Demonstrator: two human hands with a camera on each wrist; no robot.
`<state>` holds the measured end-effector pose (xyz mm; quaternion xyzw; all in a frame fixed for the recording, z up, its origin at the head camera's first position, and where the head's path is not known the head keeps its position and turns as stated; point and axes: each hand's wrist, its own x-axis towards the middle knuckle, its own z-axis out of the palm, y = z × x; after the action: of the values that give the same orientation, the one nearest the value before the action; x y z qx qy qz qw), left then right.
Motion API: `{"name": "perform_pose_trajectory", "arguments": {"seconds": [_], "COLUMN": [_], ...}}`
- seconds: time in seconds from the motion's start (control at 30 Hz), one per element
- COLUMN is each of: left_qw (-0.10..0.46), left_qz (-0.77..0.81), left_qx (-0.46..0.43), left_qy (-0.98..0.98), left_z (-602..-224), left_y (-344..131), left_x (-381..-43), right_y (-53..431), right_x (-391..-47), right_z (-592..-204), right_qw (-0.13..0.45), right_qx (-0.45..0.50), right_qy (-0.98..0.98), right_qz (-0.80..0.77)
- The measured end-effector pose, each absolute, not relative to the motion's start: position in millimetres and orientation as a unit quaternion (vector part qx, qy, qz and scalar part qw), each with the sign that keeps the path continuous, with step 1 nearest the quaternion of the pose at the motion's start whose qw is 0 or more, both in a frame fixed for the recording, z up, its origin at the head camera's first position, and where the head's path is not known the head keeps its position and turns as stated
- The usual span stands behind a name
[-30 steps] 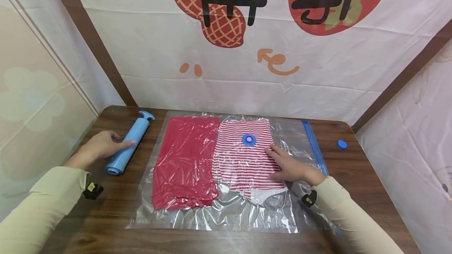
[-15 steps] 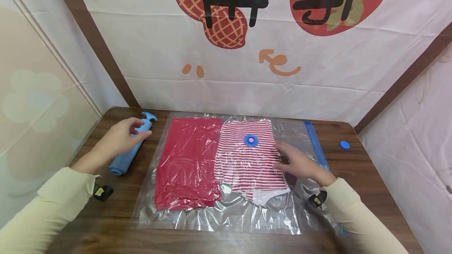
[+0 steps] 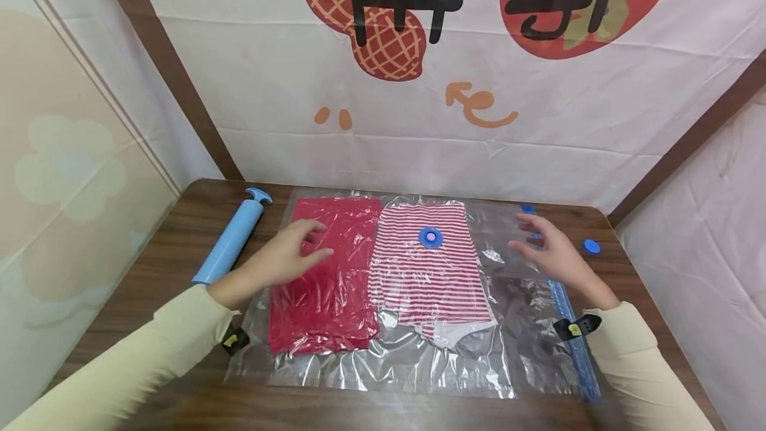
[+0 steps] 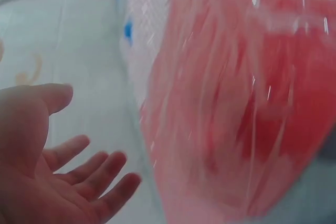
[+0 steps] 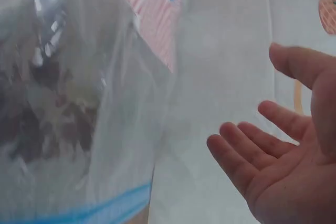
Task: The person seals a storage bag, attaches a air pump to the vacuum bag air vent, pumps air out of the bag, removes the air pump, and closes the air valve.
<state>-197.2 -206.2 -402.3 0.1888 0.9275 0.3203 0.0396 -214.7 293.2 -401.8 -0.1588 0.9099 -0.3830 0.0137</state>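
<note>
A clear plastic vacuum storage bag (image 3: 443, 374) lies flat on the table. Inside it are a folded red garment (image 3: 335, 298) on the left and a red-and-white striped garment (image 3: 427, 285) on the right. A round blue valve (image 3: 431, 237) with a pink centre sits over the stripes. My left hand (image 3: 287, 255) hovers above the red garment, fingers loosely bent and holding nothing. Over the bag's blue zip edge (image 3: 562, 304) at the right is my right hand (image 3: 553, 251), its fingers spread and relaxed, also holding nothing. Both wrist views show bare palms beside the bag.
A light blue hand pump (image 3: 230, 238) with a T-shaped handle lies left of the bag, its lower end hidden behind the left forearm. A small blue cap (image 3: 591, 247) rests right of the bag. Printed cloth (image 3: 395, 158) hangs behind the wooden table (image 3: 120, 311).
My left hand has moved right, from the pump to above the red garment. My right hand has left the striped garment and moved right to the zip edge.
</note>
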Motion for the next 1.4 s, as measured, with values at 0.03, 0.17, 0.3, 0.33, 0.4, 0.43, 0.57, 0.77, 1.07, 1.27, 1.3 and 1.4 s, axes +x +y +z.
{"name": "perform_pose_trajectory", "arguments": {"seconds": [0.03, 0.17, 0.3, 0.33, 0.4, 0.43, 0.57, 0.77, 1.07, 1.27, 1.3, 1.4], "left_qw": [0.041, 0.048, 0.078, 0.087, 0.104, 0.112, 0.146, 0.177, 0.196, 0.204, 0.204, 0.203], "left_qz": [0.318, 0.282, 0.232, 0.224, 0.21, 0.204, 0.182, 0.164, 0.161, 0.166, 0.165, 0.166], "left_qx": [0.19, 0.197, 0.195, 0.195, 0.197, 0.199, 0.202, 0.202, 0.212, 0.211, 0.21, 0.21], "left_qy": [0.928, 0.938, 0.95, 0.951, 0.952, 0.952, 0.951, 0.949, 0.944, 0.942, 0.942, 0.942], "left_z": [-406.0, -420.5, -436.1, -439.5, -445.7, -448.7, -457.4, -460.4, -462.5, -462.5, -462.6, -463.5], "left_y": [-200.1, -179.6, -168.9, -167.4, -165.7, -165.1, -164.4, -162.8, -163.3, -163.4, -163.4, -163.7], "left_x": [-197.3, -197.6, -196.6, -196.2, -195.6, -195.6, -194.5, -192.9, -195.2, -194.8, -194.8, -194.3], "right_y": [296.8, 314.0, 333.0, 337.7, 348.0, 353.6, 377.0, 407.0, 422.9, 423.9, 423.8, 423.1], "right_x": [-214.8, -215.3, -219.0, -220.4, -222.9, -224.4, -229.0, -231.3, -232.0, -232.0, -232.2, -232.6], "right_z": [-398.9, -389.9, -387.0, -387.2, -388.5, -389.9, -400.5, -419.2, -440.1, -454.3, -456.2, -460.6], "right_qw": [0.006, -0.043, -0.086, -0.092, -0.1, -0.104, -0.108, -0.046, 0.04, 0.026, 0.018, -0.004], "right_qx": [-0.145, -0.083, -0.01, 0.01, 0.044, 0.057, 0.094, 0.124, 0.121, 0.119, 0.116, 0.109], "right_qy": [0.91, 0.911, 0.908, 0.906, 0.903, 0.9, 0.895, 0.912, 0.947, 0.959, 0.962, 0.969], "right_qz": [-0.388, -0.401, -0.41, -0.412, -0.415, -0.419, -0.422, -0.388, -0.295, -0.257, -0.247, -0.221]}}
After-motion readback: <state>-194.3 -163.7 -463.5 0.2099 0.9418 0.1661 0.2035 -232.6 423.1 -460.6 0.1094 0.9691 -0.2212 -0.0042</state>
